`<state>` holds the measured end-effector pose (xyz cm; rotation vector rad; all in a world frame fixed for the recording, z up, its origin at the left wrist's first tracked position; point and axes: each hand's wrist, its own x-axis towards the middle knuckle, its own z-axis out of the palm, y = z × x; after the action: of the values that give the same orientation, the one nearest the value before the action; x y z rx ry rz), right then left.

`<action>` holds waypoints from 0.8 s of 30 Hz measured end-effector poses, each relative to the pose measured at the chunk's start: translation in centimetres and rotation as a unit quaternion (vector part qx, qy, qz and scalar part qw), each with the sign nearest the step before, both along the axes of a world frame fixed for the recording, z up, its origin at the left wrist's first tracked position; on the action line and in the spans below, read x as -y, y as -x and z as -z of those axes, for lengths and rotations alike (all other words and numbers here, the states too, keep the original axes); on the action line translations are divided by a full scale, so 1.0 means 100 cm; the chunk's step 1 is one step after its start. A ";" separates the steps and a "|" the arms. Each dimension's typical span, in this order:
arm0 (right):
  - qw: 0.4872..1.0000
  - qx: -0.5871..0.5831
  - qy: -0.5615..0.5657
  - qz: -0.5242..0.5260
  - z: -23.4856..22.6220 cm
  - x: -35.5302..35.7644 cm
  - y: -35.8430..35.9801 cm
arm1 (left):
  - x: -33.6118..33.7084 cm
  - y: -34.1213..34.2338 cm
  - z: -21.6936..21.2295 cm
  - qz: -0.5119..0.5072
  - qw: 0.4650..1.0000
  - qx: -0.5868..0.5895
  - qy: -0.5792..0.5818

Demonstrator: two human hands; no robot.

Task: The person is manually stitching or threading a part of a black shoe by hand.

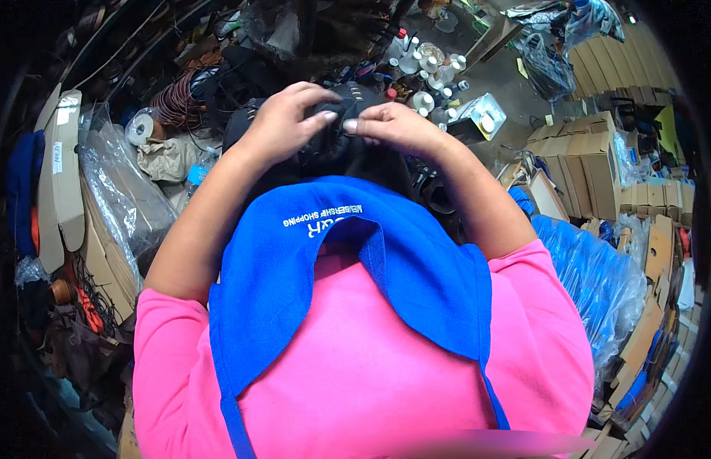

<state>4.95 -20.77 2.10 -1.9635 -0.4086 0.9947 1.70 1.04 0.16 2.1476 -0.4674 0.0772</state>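
Note:
In front of my chest lies a dark, black leather-like piece with a row of pale stitches point(356, 92); its full shape is hidden by my hands and its own darkness. My left hand point(283, 122) is at its left side, fingers curved and thumb apart from them, with a dark gap between. From the right, my right hand point(397, 127) reaches over the piece, thumb and forefinger pinched together at its middle. Whatever thin thing the pinch may hold is too small to make out. The two thumbs nearly meet. A blue apron point(271, 252) covers my chest over a pink shirt.
Several white bottles point(422, 101) and a square metal can point(478, 116) stand beyond my right hand. Cardboard boxes point(577, 157) and a blue plastic-wrapped bundle point(581, 264) are at the right. At the left are coiled cord point(175, 98), a tape roll point(140, 126) and clear plastic sheeting point(118, 183).

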 end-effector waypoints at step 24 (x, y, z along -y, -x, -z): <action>0.948 0.318 0.017 -0.030 -0.013 0.014 0.013 | -0.007 -0.041 0.000 0.214 0.915 -0.327 0.100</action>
<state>3.69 -22.20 3.37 -2.2878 -0.8112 0.3753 5.81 1.74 0.16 1.6905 -0.4877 -0.7840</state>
